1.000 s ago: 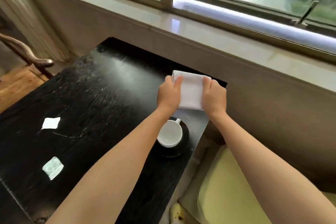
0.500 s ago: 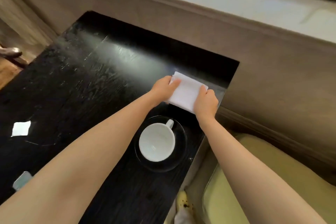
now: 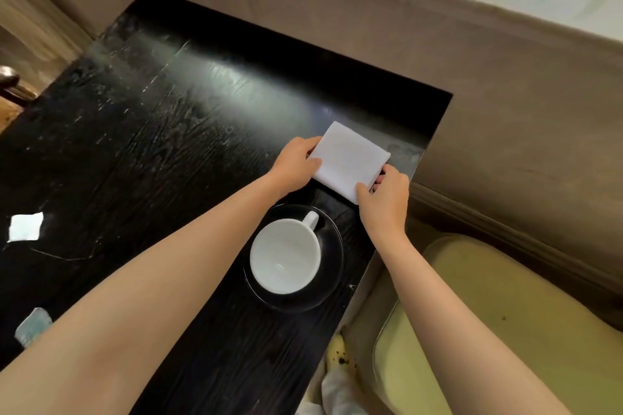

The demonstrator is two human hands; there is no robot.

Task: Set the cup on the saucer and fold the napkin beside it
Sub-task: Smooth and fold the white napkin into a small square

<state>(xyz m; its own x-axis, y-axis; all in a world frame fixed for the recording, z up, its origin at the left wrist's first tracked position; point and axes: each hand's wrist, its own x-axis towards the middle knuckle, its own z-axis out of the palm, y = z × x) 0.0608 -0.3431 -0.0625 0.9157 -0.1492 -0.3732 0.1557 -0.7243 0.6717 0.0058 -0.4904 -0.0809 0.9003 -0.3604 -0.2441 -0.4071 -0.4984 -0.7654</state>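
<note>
Head view, looking down on a black surface (image 3: 141,152) beside a wall. A white cup (image 3: 285,256) stands upright and empty on a dark saucer (image 3: 332,266), its handle pointing to about 1 o'clock; that half of the task looks done.

At 12 o'clock from the cup, just beyond the saucer, lies a white napkin (image 3: 349,160), folded into a compact rectangle and set at a slant near the surface's right edge. The left hand (image 3: 296,165) pinches its 9 o'clock edge, thumb on top, the other fingers tucked out of sight. The right hand (image 3: 384,200) pinches the 5 o'clock corner, thumb on top, fingers curled around the edge. Gripping opposite sides likely keeps the layers squared while the napkin is positioned or creased.

Far off at 9 o'clock lie two small packets (image 3: 25,227), apart from everything else.
</note>
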